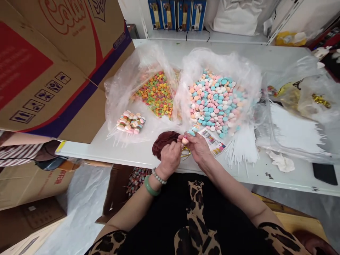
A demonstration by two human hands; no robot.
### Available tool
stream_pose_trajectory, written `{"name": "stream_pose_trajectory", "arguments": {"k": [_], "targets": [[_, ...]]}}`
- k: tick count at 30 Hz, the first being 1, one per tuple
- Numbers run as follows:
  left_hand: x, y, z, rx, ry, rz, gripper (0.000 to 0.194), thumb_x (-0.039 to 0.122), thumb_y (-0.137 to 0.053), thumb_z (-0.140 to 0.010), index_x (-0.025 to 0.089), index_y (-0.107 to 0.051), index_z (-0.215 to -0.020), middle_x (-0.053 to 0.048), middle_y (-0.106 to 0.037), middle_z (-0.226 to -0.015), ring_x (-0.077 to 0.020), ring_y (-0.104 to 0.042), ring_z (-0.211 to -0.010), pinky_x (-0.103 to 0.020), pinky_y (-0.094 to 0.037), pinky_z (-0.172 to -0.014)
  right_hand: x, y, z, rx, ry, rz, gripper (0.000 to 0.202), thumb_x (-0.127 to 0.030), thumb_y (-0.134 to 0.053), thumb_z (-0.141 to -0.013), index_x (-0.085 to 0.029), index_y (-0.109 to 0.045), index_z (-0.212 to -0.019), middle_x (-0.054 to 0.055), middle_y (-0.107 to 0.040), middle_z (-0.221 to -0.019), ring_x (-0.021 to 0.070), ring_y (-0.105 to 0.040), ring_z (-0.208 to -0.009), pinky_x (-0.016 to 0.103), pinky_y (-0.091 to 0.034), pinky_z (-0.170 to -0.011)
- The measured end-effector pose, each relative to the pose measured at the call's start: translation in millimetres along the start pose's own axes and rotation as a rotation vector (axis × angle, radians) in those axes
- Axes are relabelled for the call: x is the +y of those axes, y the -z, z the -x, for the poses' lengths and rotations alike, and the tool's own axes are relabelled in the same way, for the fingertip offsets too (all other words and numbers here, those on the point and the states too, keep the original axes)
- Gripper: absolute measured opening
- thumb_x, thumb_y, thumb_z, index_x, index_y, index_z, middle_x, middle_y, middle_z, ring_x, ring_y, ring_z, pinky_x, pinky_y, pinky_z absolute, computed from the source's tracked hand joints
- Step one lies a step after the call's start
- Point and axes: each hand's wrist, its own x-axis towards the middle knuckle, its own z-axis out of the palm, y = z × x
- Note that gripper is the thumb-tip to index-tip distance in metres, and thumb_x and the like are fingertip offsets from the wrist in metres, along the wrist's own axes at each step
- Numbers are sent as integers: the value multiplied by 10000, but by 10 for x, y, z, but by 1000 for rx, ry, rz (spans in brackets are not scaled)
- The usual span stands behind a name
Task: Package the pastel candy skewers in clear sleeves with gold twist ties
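Over the table's front edge, my left hand and my right hand meet, fingers pinched together around a small candy skewer with a pinkish end. Bluish candy shows at the right fingertips; the rest is hidden by the fingers. A dark red cloth bundle lies beside my left hand. Gold twist ties sit below the fingers. Just right of my right hand is a printed label sheet. Beyond the hands, an opened plastic bag holds pastel round candies, and another holds small colourful ring candies.
Finished-looking candy skewers are piled at the left. White sticks lie at the right, with more in a plastic tray. A crumpled tissue is near the edge. A large cardboard box stands at the left.
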Motion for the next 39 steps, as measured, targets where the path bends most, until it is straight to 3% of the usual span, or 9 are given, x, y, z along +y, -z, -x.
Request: {"name": "stream_pose_trajectory", "arguments": {"k": [4,7,9,13,18,23,28,34,39], "targets": [[-192,248,-73,144,212,150,243,321,-496,-904,202,-560,-702,-16,-515,-658,-158,-474,-648,-280,-362,-641,-38,220,-38,-76,208,548,265,-347,-691,-746,-217,-648,-973,48,-701,-994,201,-644,-864,357,-494,-800],[-309,344,-97,241,478,446,274,333,-529,-874,204,-486,-636,31,-415,-585,-124,-392,-577,-250,-323,-560,22,539,18,58,448,1213,92,-243,-601,-815,-224,-681,-857,46,-668,-918,203,-587,-876,335,-442,-787],[-351,338,-111,257,609,625,270,311,-561,-825,201,-464,-599,50,-354,-539,-104,-318,-514,-241,-266,-494,107,715,95,53,509,1520,188,-207,-513,-887,-221,-686,-814,57,-651,-861,209,-562,-877,321,-421,-763],[-329,237,-161,251,829,876,216,250,-584,-732,193,-469,-558,72,-308,-472,-69,-204,-420,-236,-132,-419,278,898,243,95,612,1829,268,-190,-432,-954,-199,-685,-866,83,-642,-893,215,-520,-861,319,-398,-756],[-238,144,-217,221,912,947,187,213,-570,-701,184,-481,-540,79,-292,-437,-47,-198,-376,-214,-109,-395,378,988,218,69,586,2006,224,-133,-461,-923,-183,-668,-853,108,-627,-942,230,-485,-876,323,-370,-736],[-195,114,-218,99,862,945,196,296,-637,-715,167,-538,-606,73,-373,-472,-30,-256,-365,-189,-140,-376,298,1038,156,82,521,1935,245,-157,-424,-940,-174,-627,-804,105,-627,-885,227,-494,-848,329,-358,-730],[-162,73,-241,-42,836,958,264,392,-691,-699,155,-575,-683,37,-538,-600,-22,-365,-351,-180,-186,-351,87,1067,151,49,287,1467,138,-217,-488,-874,-212,-611,-810,14,-629,-762,178,-530,-733,295,-364,-686],[-62,-28,-296,-117,936,960,290,406,-718,-648,157,-570,-656,63,-458,-491,-13,-257,-334,-173,-124,-337,-21,1082,120,15,38,652,175,-315,-675,-644,-206,-690,-780,-30,-628,-694,144,-519,-670,281,-404,-672],[42,-71,-298,-111,965,918,263,362,-694,-639,166,-525,-593,74,-393,-459,-15,-233,-352,-176,-111,-358,-2,1096,117,97,-17,486,175,-316,-726,-572,-196,-705,-697,-28,-619,-653,136,-506,-652,288,-416,-690]]}}
